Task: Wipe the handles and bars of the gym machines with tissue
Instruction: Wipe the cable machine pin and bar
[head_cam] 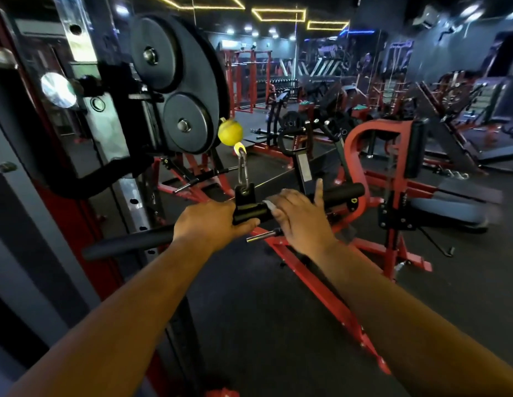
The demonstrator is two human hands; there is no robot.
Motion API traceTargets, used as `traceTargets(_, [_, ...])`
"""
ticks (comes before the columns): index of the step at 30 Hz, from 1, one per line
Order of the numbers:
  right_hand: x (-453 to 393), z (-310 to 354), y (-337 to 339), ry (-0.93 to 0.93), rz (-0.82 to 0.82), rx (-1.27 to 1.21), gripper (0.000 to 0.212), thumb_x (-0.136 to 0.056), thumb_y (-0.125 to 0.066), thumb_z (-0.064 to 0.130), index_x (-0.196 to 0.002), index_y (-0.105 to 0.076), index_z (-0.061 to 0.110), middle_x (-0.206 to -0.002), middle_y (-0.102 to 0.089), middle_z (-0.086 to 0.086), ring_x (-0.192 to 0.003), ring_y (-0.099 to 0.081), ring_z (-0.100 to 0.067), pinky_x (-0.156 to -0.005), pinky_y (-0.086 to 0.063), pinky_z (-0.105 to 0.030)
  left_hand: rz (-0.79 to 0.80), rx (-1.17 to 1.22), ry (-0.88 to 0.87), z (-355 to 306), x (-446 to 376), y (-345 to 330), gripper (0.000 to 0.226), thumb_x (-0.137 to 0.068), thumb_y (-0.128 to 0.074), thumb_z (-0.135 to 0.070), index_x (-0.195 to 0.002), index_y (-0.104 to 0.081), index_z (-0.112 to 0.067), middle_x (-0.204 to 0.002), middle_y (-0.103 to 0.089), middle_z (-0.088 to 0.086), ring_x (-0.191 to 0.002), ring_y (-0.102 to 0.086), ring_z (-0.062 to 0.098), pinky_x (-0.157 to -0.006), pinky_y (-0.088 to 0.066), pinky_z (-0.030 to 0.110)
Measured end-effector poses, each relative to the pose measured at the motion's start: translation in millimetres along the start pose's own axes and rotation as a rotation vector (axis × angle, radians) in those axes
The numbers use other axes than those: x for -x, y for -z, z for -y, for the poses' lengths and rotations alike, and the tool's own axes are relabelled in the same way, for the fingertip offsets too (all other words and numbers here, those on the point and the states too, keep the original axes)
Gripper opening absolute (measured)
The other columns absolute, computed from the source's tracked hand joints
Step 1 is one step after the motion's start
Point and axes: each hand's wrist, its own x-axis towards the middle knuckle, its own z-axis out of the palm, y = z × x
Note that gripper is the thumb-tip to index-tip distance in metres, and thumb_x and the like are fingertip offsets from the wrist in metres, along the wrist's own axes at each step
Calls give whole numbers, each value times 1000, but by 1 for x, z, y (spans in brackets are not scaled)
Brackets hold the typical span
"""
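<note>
A black cable bar [129, 244] hangs level from a steel carabiner [242, 169] under a yellow ball stopper [230, 132]. My left hand [209, 224] grips the bar just left of its black centre bracket [245, 204]. My right hand [299, 216] lies over the bar right of the bracket, pressing a white tissue [269, 206] against it; the index finger points up and the other fingers curl over the tissue. The bar's right grip [344, 193] sticks out past that hand.
The cable machine's black pulley wheels [175, 81] and chrome upright [134, 202] stand close on the left. Red-framed machines [361, 156] and a padded bench [450, 207] fill the floor ahead and right. Dark rubber floor [263, 325] lies below my arms.
</note>
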Motion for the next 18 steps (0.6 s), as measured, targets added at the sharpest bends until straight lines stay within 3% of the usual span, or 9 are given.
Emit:
traceTargets(3, [5, -55, 9, -239, -28, 42, 58, -101, -18, 44, -117, -69, 23, -113, -67, 1, -124, -58, -24, -118, 0, -74, 13, -4, -18, 1, 3, 3, 66, -83, -32, -92, -100, -54, -32, -81, -56, -8, -78, -60, 22, -62, -45, 33])
traceTargets(5, [8, -64, 12, -438, -82, -41, 68, -103, -12, 51, -108, -70, 16, -117, -68, -3, -130, -54, -26, -116, -1, -76, 33, 7, -12, -1, 4, 7, 65, -83, -33, -92, -97, -52, -31, -78, -54, -8, -76, -60, 21, -62, -47, 33])
traceTargets(7, [9, -38, 5, -422, -106, -88, 67, -105, -11, 50, -114, -69, 18, -129, -65, -4, -143, -43, -22, -116, 4, -75, 53, 18, -10, -2, 3, 9, 66, -83, -33, -92, -97, -54, -30, -78, -55, -8, -77, -60, 20, -65, -51, 35])
traceTargets(10, [15, 19, -8, -171, -89, -187, 56, -109, -14, 47, -135, -59, 25, -144, -55, 4, -152, -28, -17, -118, 9, -72, 45, 11, -2, -1, 3, 11, 67, -85, -35, -90, -105, -57, -30, -80, -54, -8, -80, -61, 21, -65, -49, 34])
traceTargets(13, [18, 17, -8, -26, -92, -112, 48, -111, -20, 44, -144, -52, 29, -148, -52, 7, -151, -29, -15, -117, 7, -74, 48, 7, 1, 1, 5, 11, 68, -85, -35, -89, -108, -58, -30, -83, -55, -8, -81, -61, 21, -65, -50, 34])
traceTargets(16, [16, -39, 1, -196, -99, -6, 38, -110, -32, 37, -129, -63, 26, -140, -61, -1, -144, -42, -20, -115, 0, -78, 55, 24, -3, -1, 7, 11, 67, -85, -34, -90, -102, -57, -30, -82, -56, -7, -80, -60, 21, -63, -49, 34])
traceTargets(18, [15, -63, 9, -418, -110, -24, 53, -109, -20, 45, -115, -67, 22, -131, -65, -3, -144, -42, -22, -115, 1, -77, 50, 33, -5, -4, 7, 11, 66, -85, -34, -91, -98, -56, -30, -82, -56, -6, -81, -61, 23, -63, -50, 34])
